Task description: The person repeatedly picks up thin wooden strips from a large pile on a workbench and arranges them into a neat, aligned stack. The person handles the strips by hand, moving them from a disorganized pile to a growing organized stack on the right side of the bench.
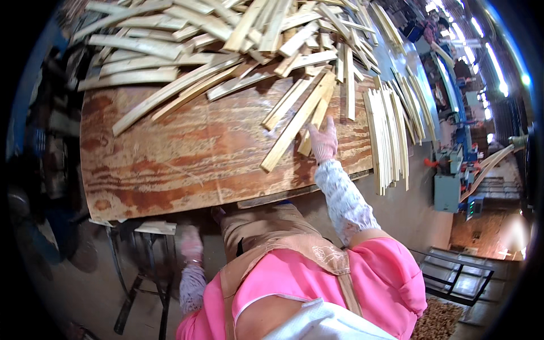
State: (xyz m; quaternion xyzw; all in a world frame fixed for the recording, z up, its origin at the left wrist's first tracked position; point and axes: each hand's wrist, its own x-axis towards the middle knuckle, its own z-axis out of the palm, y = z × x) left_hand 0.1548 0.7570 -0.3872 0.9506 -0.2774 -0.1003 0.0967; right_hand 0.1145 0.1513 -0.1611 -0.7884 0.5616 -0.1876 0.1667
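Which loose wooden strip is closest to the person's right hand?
The shorter-looking strip at the right hand, immediately right of the longer strip that extends lower in the picture; other loose strips lie farther from that hand.

On my feed, a worn plywood table spans the middle, a dark-legged stand near left on the grey floor. At far right I make out bright strips of light; nearer stand a grey-green machine and a black metal frame.
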